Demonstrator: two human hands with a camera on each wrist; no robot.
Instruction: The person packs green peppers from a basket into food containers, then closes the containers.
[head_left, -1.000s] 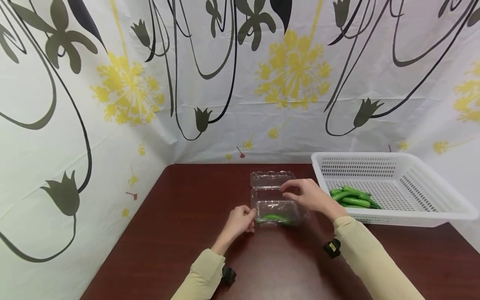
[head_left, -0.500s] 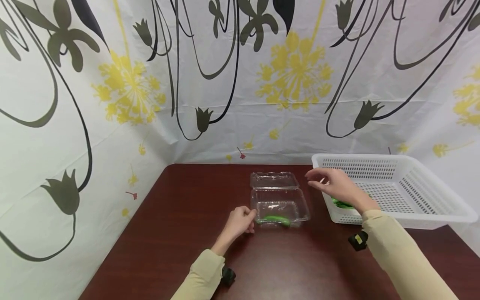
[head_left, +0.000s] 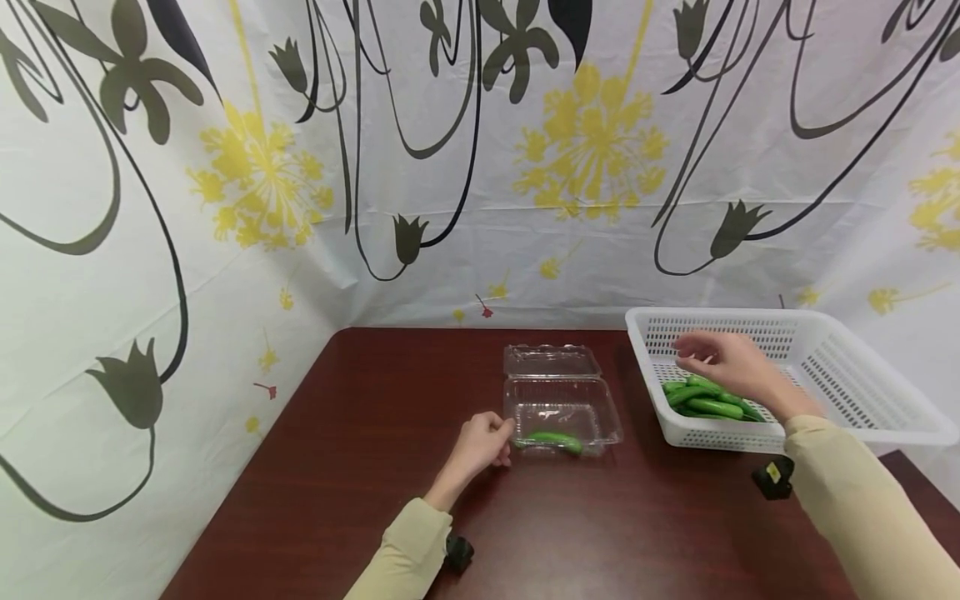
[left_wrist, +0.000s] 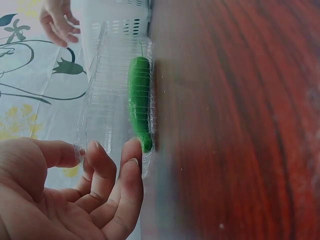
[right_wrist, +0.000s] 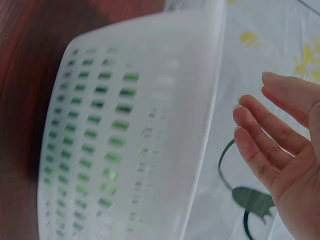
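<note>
A clear plastic clamshell container (head_left: 564,410) lies on the table with its lid (head_left: 551,362) folded back. One green chili pepper (head_left: 555,440) rests inside, along the near wall. My left hand (head_left: 480,442) pinches the container's left rim between thumb and index finger, seen close up in the left wrist view, where the other fingers curl beside the wall. Over the white basket (head_left: 720,438) hovers my right hand (head_left: 731,364), its fingers loosely bent and nothing in them. Several green chili peppers (head_left: 708,408) are heaped below it in the basket's left part.
Slotted walls surround the basket, and its raised rim (right_wrist: 215,75) stands between the right hand and the peppers in the right wrist view. A dark red-brown table (head_left: 405,375) carries everything. Behind it hangs a flower-patterned white sheet (head_left: 450,192).
My right hand has moved right, from over the container to above the peppers in the basket. The left hand keeps its place at the container's rim.
</note>
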